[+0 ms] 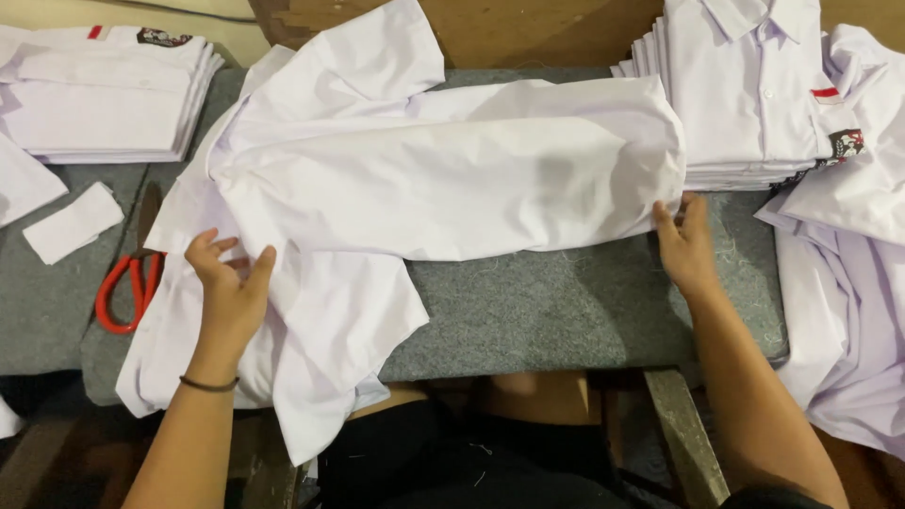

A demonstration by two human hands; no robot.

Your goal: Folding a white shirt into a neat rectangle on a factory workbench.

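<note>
A white shirt (pixel 424 179) lies spread across the grey felt-covered table (pixel 556 311), its sides folded in and one sleeve hanging over the near edge. My left hand (pixel 229 283) presses flat on the shirt's left part, fingers spread. My right hand (pixel 685 247) touches the shirt's right edge, fingertips pinching the fabric fold. A dark band sits on my left wrist.
A stack of folded white shirts (pixel 749 94) stands at the back right, another stack (pixel 108 90) at the back left. Loose white shirts (pixel 848 283) pile at the right. Red-handled scissors (pixel 127 283) lie left of the shirt, near a small white cloth piece (pixel 74 221).
</note>
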